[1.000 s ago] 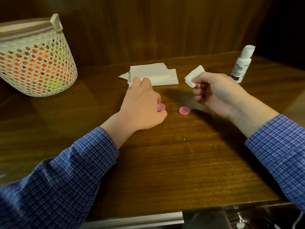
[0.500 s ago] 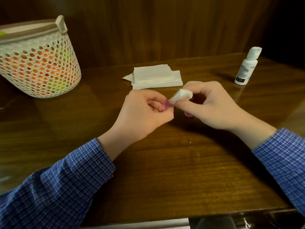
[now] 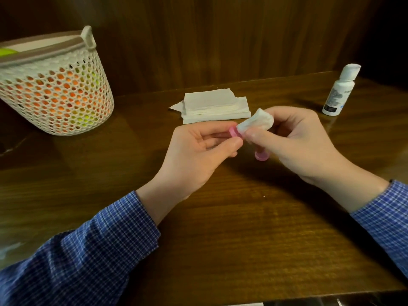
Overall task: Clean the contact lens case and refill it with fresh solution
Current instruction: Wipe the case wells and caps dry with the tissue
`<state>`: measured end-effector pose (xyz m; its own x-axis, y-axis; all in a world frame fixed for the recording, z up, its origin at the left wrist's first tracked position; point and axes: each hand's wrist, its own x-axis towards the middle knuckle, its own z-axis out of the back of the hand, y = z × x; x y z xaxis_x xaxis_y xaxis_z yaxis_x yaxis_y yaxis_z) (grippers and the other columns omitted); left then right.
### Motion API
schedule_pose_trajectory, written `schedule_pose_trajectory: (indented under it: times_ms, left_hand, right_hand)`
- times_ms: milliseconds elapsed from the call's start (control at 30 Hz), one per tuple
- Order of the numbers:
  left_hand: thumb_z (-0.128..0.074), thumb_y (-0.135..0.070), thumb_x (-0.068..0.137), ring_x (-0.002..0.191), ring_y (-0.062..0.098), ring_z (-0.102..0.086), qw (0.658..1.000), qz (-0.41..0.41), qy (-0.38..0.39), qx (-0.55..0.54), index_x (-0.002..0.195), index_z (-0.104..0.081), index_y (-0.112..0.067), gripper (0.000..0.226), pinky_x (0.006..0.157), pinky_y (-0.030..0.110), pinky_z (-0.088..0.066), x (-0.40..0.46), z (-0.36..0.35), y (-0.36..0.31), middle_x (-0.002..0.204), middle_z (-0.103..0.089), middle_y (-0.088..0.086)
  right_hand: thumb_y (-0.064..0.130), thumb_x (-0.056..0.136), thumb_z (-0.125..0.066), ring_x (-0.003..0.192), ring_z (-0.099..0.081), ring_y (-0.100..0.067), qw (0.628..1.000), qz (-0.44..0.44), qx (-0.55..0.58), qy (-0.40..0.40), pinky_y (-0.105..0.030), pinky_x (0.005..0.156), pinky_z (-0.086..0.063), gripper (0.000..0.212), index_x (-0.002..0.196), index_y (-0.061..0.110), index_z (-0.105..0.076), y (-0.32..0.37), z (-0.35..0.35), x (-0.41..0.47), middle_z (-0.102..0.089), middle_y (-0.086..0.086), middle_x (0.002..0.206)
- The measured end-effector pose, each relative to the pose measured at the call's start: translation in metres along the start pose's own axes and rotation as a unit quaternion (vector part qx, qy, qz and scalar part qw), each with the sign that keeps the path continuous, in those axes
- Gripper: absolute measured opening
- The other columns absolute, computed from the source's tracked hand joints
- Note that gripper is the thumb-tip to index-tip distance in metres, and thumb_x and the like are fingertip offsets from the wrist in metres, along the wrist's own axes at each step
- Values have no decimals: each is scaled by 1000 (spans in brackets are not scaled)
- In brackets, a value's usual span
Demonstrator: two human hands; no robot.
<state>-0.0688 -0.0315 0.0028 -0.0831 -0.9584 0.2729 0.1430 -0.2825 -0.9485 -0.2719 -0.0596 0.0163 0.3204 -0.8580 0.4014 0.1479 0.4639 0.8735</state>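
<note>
My left hand [image 3: 198,153] pinches a small pink lens case cap [image 3: 234,131] between thumb and fingers, lifted above the wooden table [image 3: 220,228]. My right hand [image 3: 298,142] grips a folded white tissue piece [image 3: 257,124] and presses its end against that pink cap. A second pink cap [image 3: 261,156] lies on the table just under my right hand, partly hidden by it. The white solution bottle [image 3: 339,91] stands upright at the far right, lid closed.
A stack of white tissues [image 3: 212,106] lies behind my hands. A white perforated basket [image 3: 55,91] with orange and yellow contents stands at the far left. A dark wood wall runs along the table's back edge.
My left hand picked the pink cap up off the table. My right hand brought the tissue piece over from the right and now presses it on the cap.
</note>
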Motion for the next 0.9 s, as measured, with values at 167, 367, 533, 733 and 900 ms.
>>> schedule_pose_trajectory:
  times_ms: [167,367,533,733,900]
  left_hand:
    - [-77,-3,87,103,17,-77,1000,12,3,3,120,-74,-13,35,90,40,-63,-3,-2,-1,112,-80,1]
    - [-77,-6,87,99,15,-78,999,11,-15,29,123,-75,-11,36,87,40,-64,-2,-3,-3,112,-80,0]
    - [-79,-7,86,97,15,-78,997,-15,-14,71,121,-75,-10,35,85,40,-65,-4,-2,-4,110,-80,2]
    - [-81,-10,86,95,11,-74,982,-116,-30,146,118,-76,-9,33,80,23,-62,-5,-1,-11,105,-77,-1]
    - [-81,-9,85,96,12,-77,993,-74,-17,92,115,-77,-14,31,80,32,-65,-4,2,-13,107,-79,-3]
  right_hand:
    - [20,92,-74,84,-68,-14,994,43,-94,19,-34,73,-60,13,103,21,-80,-2,-2,-2,-74,7,92]
    - [27,91,-71,92,-66,-13,994,13,-110,17,-29,75,-55,15,101,25,-82,-5,-7,-3,-74,10,96]
    - [29,91,-73,87,-67,-7,997,-56,-1,48,-22,70,-52,14,101,27,-83,-5,-7,-4,-77,7,95]
    - [14,83,-73,68,-53,-8,921,-213,307,107,-21,60,-47,17,96,12,-83,-3,-8,0,-71,-3,91]
    - [14,87,-69,67,-54,-6,919,-201,303,151,-22,60,-45,16,95,14,-82,-3,-1,3,-72,1,88]
